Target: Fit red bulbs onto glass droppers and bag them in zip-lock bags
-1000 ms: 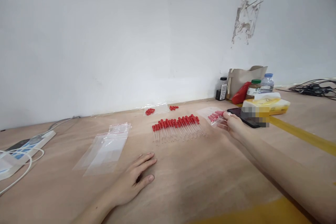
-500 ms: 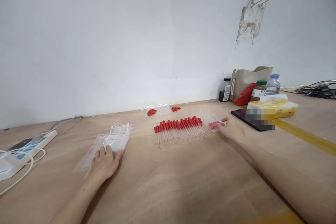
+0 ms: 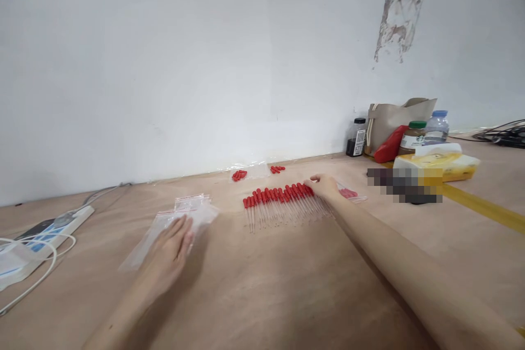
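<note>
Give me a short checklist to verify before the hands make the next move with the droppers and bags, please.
1. Left hand flat on the stack of clear bags: ok.
2. Right hand at the right end of the row of red-capped droppers: ok.
3. Right hand already gripping a dropper: cannot tell.
4. Row lying tidy, caps toward the wall: ok.
5. Filled bag set aside, right of the row: ok.
6. Top bag opened: cannot tell.
</note>
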Available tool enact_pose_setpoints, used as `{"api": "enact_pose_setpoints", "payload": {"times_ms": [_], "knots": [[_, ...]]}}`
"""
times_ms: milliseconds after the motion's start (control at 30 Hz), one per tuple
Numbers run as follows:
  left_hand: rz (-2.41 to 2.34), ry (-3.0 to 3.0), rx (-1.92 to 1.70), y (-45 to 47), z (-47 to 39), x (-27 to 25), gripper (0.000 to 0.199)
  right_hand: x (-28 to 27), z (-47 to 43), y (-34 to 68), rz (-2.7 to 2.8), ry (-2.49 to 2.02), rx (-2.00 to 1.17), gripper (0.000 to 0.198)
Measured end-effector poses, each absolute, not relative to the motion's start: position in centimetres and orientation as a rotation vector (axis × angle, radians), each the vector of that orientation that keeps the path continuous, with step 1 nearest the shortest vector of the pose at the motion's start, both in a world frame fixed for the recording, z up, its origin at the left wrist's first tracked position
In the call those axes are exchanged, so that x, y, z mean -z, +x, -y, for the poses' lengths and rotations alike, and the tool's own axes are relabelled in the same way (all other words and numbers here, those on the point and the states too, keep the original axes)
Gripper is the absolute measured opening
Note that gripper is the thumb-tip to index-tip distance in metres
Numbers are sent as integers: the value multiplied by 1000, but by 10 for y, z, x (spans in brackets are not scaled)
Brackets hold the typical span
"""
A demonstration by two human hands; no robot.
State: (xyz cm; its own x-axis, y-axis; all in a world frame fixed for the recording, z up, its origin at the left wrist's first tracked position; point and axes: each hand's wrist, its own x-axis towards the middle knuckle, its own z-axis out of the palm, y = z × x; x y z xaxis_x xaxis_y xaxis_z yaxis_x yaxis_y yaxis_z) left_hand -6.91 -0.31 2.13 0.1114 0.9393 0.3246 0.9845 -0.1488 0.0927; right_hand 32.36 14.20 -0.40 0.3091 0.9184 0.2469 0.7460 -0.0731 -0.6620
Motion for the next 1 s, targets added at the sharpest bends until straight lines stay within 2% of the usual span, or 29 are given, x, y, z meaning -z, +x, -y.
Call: {"api": "enact_pose_setpoints", "payload": {"times_ms": [100, 167, 400, 533, 700, 833, 1000], "knots": [[1610, -2707, 412, -39, 27, -26, 44, 5, -148, 322, 1473, -1847, -338, 29], [1488, -2883, 298, -19, 39, -21, 48, 6, -151, 321, 1458, -1845, -356, 23], [1356, -3024, 232, 2, 47, 1, 48, 0, -154, 320, 1350, -1825, -500, 9], [1395, -3005, 275, 5, 49, 1, 45, -22, -141, 328, 1283, -1725, -610, 11], [1460, -2984, 309, 7, 51, -3, 42, -46, -98, 340, 1166, -1485, -555, 24], [1489, -2978, 373, 2, 48, -7, 40, -26, -50, 330, 1102, -1230, -818, 11], [1382, -3012, 371, 0, 46, -4, 41, 15, -15, 307, 900, -1122, -1104, 15]]}}
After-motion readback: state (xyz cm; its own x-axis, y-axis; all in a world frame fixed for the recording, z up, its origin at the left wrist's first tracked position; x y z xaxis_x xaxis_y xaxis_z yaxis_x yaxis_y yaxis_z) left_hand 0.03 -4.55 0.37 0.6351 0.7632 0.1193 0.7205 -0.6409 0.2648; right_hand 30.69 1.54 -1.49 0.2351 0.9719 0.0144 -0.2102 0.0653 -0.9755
